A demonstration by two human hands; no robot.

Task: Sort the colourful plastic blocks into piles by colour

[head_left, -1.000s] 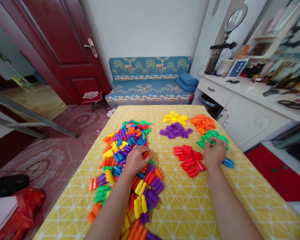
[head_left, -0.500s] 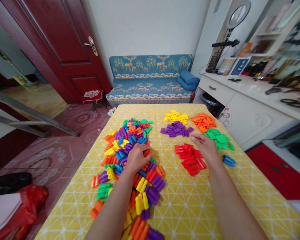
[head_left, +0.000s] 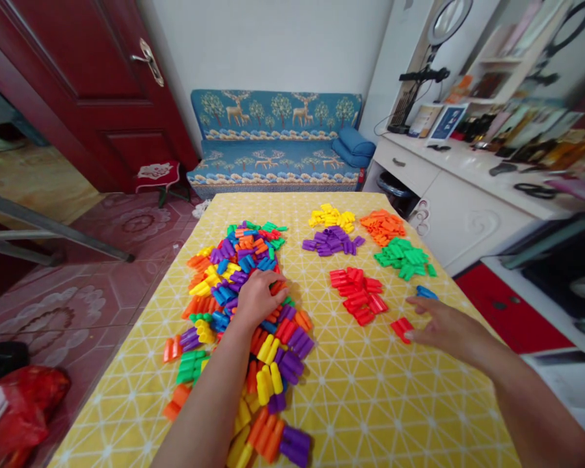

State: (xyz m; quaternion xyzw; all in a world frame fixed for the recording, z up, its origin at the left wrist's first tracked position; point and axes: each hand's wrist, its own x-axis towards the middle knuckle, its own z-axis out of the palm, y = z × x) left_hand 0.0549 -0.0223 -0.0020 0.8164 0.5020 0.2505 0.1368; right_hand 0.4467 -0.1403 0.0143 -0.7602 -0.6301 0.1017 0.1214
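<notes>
My left hand (head_left: 260, 298) rests on the mixed heap of coloured plastic building pieces (head_left: 205, 279), thumb and forefinger apart around an orange piece; its other fingertips are hidden. At the right, my right hand (head_left: 441, 325) is open, thumb and forefinger spread. Its thumb tip is at the edge of a lone red piece (head_left: 400, 329), and whether they touch I cannot tell. Just beyond its forefinger lies a blue piece (head_left: 426, 292). Left of it is the red pile (head_left: 357, 294). Farther back lie green (head_left: 403, 258), purple (head_left: 332, 241), yellow (head_left: 332, 218) and orange piles (head_left: 383, 225).
A yellow patterned cloth (head_left: 355, 403) covers the table. Behind it stands a blue sofa (head_left: 273, 156), with a small stool (head_left: 158, 174) by the red door (head_left: 97, 84). Along the right is a white dresser (head_left: 463, 195) with a ring light (head_left: 449, 23) and bottles.
My right hand has moved right and nearer to me, from beside the red and green piles to the lone red piece, and its fingers have spread. My left hand stays on the heap. The view has shifted.
</notes>
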